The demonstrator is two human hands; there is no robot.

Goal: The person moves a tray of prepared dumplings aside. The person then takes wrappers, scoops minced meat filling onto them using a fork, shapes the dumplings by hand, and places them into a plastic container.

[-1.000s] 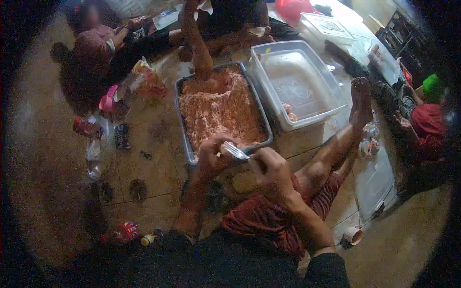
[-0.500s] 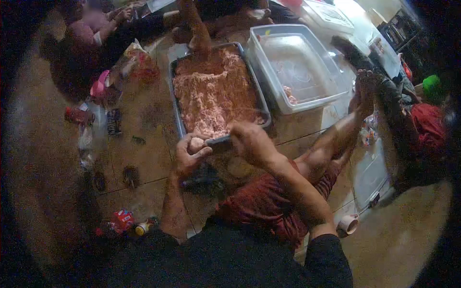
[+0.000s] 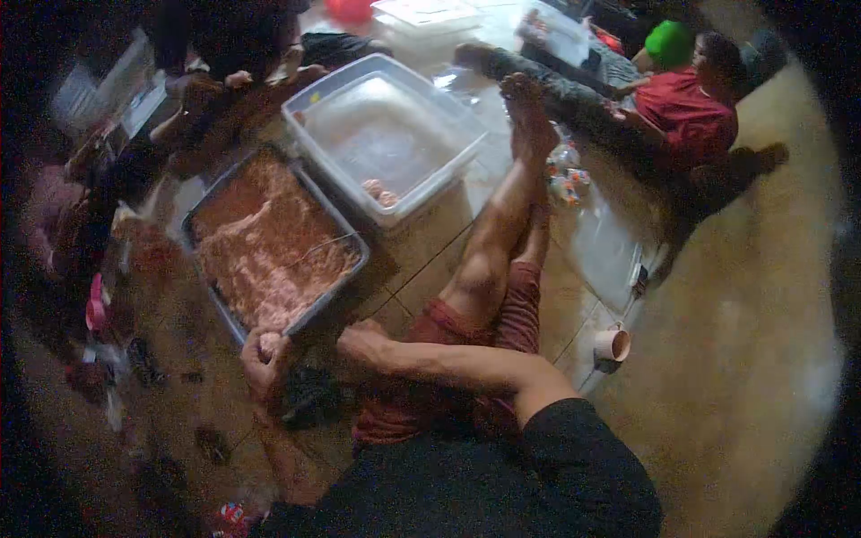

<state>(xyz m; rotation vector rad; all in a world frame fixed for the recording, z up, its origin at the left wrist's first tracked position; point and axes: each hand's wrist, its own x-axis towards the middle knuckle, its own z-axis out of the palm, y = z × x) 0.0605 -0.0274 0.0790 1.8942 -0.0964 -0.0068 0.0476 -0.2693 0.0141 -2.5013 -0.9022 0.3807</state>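
My left hand (image 3: pixel 261 369) is at the near corner of a dark-rimmed tray, its fingers curled around a ball of pink minced mixture (image 3: pixel 270 342). The tray (image 3: pixel 337 296) holds a spread of the same pink, coarse mixture (image 3: pixel 260 260), scraped thinner toward its far end. To the right of that corner, above my lap, my right hand (image 3: pixel 363 345) is closed in a fist. Whatever it may grip is hidden from view.
A clear plastic bin (image 3: pixel 421 193) beyond the tray has a few pink balls (image 3: pixel 380 192) in its near corner. My bare leg (image 3: pixel 489 260) stretches along its right side. A pink mug (image 3: pixel 613 343) stands at right. A person in a red shirt (image 3: pixel 686 112) sits farther off.
The view has swung right, so tray and bin appear farther left. My right hand has moved away from the left hand and the tray's edge. The left hand keeps the ball.
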